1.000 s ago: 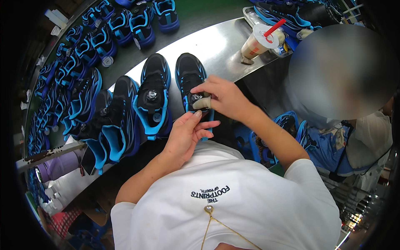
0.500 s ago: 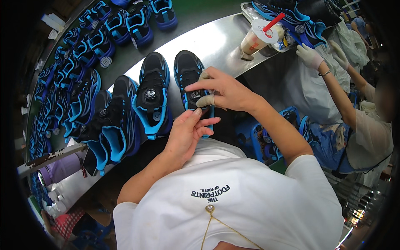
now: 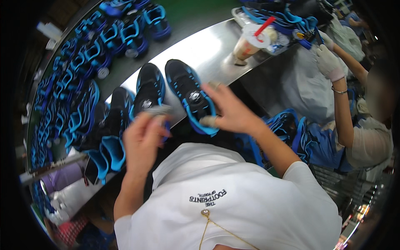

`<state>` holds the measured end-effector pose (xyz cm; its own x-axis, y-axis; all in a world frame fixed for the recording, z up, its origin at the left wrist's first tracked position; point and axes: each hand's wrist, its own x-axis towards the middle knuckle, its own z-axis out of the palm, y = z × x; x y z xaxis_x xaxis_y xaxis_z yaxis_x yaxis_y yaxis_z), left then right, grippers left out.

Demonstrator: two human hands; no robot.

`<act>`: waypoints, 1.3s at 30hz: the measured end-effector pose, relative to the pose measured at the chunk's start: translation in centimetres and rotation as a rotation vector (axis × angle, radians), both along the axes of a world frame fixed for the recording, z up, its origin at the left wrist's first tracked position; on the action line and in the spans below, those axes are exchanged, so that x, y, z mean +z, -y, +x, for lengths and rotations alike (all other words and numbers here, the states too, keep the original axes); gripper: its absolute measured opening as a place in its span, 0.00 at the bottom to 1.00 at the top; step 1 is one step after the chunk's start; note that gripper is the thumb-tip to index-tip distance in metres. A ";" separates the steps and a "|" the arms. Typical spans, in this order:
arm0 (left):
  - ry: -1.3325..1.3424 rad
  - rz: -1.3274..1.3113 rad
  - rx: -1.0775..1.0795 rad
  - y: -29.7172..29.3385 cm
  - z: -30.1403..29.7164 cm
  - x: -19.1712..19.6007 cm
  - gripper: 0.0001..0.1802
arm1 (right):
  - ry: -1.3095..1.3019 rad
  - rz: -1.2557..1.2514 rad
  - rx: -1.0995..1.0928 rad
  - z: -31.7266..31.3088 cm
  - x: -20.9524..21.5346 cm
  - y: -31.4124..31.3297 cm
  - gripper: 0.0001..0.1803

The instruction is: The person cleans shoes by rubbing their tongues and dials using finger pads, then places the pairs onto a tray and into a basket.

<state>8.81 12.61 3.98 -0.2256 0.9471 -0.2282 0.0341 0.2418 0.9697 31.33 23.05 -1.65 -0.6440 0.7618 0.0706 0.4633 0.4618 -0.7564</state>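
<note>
- The right hand [image 3: 233, 110] is wide, thumb and fingers spread at the right side of a black and blue shoe [image 3: 179, 77], with pale covers on the thumb and a fingertip; how firmly it presses I cannot tell
- That shoe sits upright on the shiny metal worktop [image 3: 204, 46], its toe pointing away from the person and its heel at the near edge, a round knob [image 3: 194, 97] showing on its tongue
- The left hand [image 3: 143, 135] is blurred, in front of the heel of a second shoe [image 3: 148, 81] just to the left; something greyish shows at its fingertips, and whether it holds anything I cannot tell
- The second shoe also points its toe away, and its heel is mostly hidden
- Further left, another dark shoe [image 3: 121, 100] stands near the second one, its blue lining turned to the person
- Beyond the worktop, many similar shoes stand in rows on a green surface [image 3: 191, 14]
- Toward the far right of the worktop stands a drink cup [image 3: 246, 48] with a red straw [image 3: 264, 26], beside a tray [image 3: 238, 16]
- At the right, a co-worker's white-gloved hand [image 3: 329, 62] is near more shoes
- A purple bottle [image 3: 62, 179] lies at the lower left
</note>
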 end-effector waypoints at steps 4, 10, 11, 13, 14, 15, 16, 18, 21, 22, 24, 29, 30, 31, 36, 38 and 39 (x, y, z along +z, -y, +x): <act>-0.810 0.146 -0.032 -3.0 -3.8 -1.7 0.14 | -0.120 0.036 -0.065 -2.5 -1.9 -0.9 0.35; -0.716 0.196 -0.104 -2.0 -4.7 -3.5 0.14 | 0.129 0.066 -0.195 -2.2 2.4 -6.3 0.34; -0.801 0.254 -0.068 -1.7 -4.7 -4.0 0.15 | -0.034 0.257 -0.189 -3.4 2.7 -5.8 0.33; -0.871 0.287 -0.032 -1.5 -4.9 -4.2 0.17 | -0.239 0.331 -0.051 -6.5 2.5 -4.3 0.30; -0.797 0.137 -0.060 -1.6 -4.8 -3.5 0.16 | -0.276 0.211 0.074 -8.2 2.1 -4.0 0.29; -0.675 0.111 -0.154 -1.8 -5.4 -3.1 0.16 | -0.278 0.206 0.089 -9.7 1.2 -4.5 0.29; -0.556 0.074 -0.245 -1.9 -6.4 -2.9 0.16 | -0.248 0.094 0.121 -11.4 -0.4 -4.8 0.28; -0.440 0.235 -0.349 -2.2 -7.2 -3.5 0.17 | -0.279 0.001 0.142 -14.4 -2.6 -5.2 0.25; -0.919 0.357 -0.279 -3.3 -5.8 -1.9 0.22 | -0.181 0.119 0.070 -17.9 -7.2 -7.4 0.29; -0.835 0.288 -0.221 -3.3 -6.1 -2.7 0.21 | -0.147 0.137 0.058 -18.6 -7.3 -7.2 0.32; -0.610 0.077 -0.325 -3.3 -7.1 -3.0 0.17 | -0.093 0.110 0.105 -19.2 -7.5 -7.8 0.32; -0.630 0.207 -0.352 -3.5 -7.7 -3.5 0.21 | 0.041 0.079 0.173 -19.9 -7.9 -8.7 0.30; -0.692 0.195 -0.334 -3.7 -7.5 -3.5 0.22 | 0.042 0.076 0.176 -19.7 -7.9 -8.8 0.30; -0.754 0.179 -0.313 -3.7 -7.5 -3.6 0.23 | 0.056 0.056 0.188 -19.8 -7.6 -8.6 0.30; -0.222 -0.066 -0.449 -3.6 -8.2 -2.8 0.24 | 0.067 0.026 0.216 -19.7 -6.8 -8.4 0.30; -0.734 0.296 -0.379 -3.5 -7.4 -2.9 0.20 | 0.065 0.014 0.229 -19.7 -7.2 -8.8 0.30; -0.710 0.236 -0.322 -3.5 -7.4 -4.0 0.21 | 0.061 0.019 0.231 -19.6 -7.5 -8.9 0.30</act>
